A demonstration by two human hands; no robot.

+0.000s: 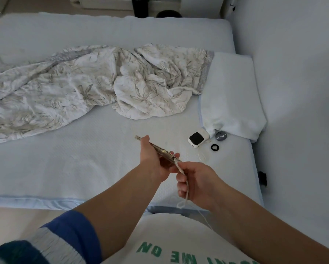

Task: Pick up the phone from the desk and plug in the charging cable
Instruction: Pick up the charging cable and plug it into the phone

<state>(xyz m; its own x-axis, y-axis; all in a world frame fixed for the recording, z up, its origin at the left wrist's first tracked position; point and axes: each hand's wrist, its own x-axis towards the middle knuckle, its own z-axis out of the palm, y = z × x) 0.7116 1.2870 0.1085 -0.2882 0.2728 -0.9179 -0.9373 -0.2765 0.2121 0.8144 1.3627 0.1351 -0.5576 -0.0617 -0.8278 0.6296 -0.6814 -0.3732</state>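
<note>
My left hand (154, 159) holds the phone (160, 148) edge-on above the bed, its far end pointing away and to the left. My right hand (197, 181) pinches the white charging cable (185, 184) just behind its plug. The plug meets the near end of the phone, beside my left fingertips. The cable hangs down from my right fist in a loop and trails off to the lower right.
A white bed (83, 164) lies below my hands. A crumpled leaf-print blanket (83, 86) lies across its middle and a pillow (232, 96) at the right. A small white charger block (196, 139), a grey disc (221, 136) and a black ring (214, 147) lie near the pillow.
</note>
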